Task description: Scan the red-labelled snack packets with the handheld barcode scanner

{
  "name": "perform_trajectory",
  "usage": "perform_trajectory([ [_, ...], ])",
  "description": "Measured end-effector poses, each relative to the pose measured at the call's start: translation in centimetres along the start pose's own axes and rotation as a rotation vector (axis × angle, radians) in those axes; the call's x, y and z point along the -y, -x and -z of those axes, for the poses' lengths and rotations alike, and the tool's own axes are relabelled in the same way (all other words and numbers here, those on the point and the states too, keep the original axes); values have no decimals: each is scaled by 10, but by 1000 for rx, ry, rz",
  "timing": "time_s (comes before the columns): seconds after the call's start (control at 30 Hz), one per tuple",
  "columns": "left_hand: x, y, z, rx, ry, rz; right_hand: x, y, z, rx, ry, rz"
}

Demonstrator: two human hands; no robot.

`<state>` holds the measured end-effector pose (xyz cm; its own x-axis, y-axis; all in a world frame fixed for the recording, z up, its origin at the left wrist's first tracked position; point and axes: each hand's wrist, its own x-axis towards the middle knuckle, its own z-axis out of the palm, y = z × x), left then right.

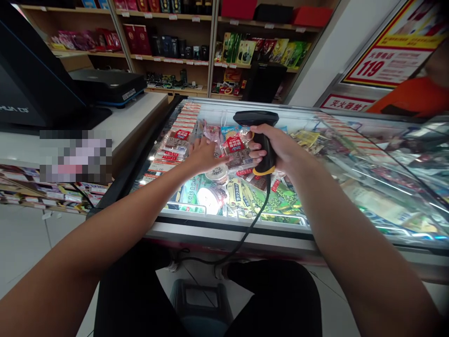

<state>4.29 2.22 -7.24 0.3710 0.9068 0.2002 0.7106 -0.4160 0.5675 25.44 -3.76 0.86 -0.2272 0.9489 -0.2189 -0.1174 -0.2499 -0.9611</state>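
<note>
My right hand [271, 147] is wrapped round the handle of a black and yellow barcode scanner [264, 161], which I hold upright above the chest freezer [224, 228]. The scanner's head tilts toward the left, and its cable [242, 241] hangs down in front of the freezer. My left hand [204, 157] reaches over the freezer, fingers spread and thumb stretched to the right. Close by the thumb lies a clear food pack with a red label [235, 144]. Another red-labelled pack [177, 140] lies left of my fingers. Whether the left hand touches a pack I cannot tell.
A counter [140, 110] with a black device [108, 86] stands on the left. Shelves [164, 18] of packaged goods line the back. Below me is a grey stool [199, 299]. Someone in an orange top [403, 98] is at the right.
</note>
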Motion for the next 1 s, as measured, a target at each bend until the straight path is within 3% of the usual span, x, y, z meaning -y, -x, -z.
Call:
perform_trajectory([
  [0.1, -9, 2, -9, -29, -36, 13, -2, 0, -1, -18, -16, -17],
  [0.33, -20, 4, -2, -48, 140, 80, -3, -1, -6, -6, -24, -20],
  [0.47, -28, 6, -7, -8, 569, 12, -6, -2, -6, -21, -20, -4],
  [0.57, -27, 2, -4, -10, 913, 97, -5, -1, -7, -19, -32, 15],
  [0.67, -16, -9, 11, -171, 1073, 230, -4, 2, -10, -11, -29, 12],
  [0.8, 6, -24, 39, -465, 1086, 229, -9, 0, -12, 35, -17, -52],
  [1.0, 25, -34, 57, -561, 1059, 273, -23, -8, -15, 151, 15, -114],
])
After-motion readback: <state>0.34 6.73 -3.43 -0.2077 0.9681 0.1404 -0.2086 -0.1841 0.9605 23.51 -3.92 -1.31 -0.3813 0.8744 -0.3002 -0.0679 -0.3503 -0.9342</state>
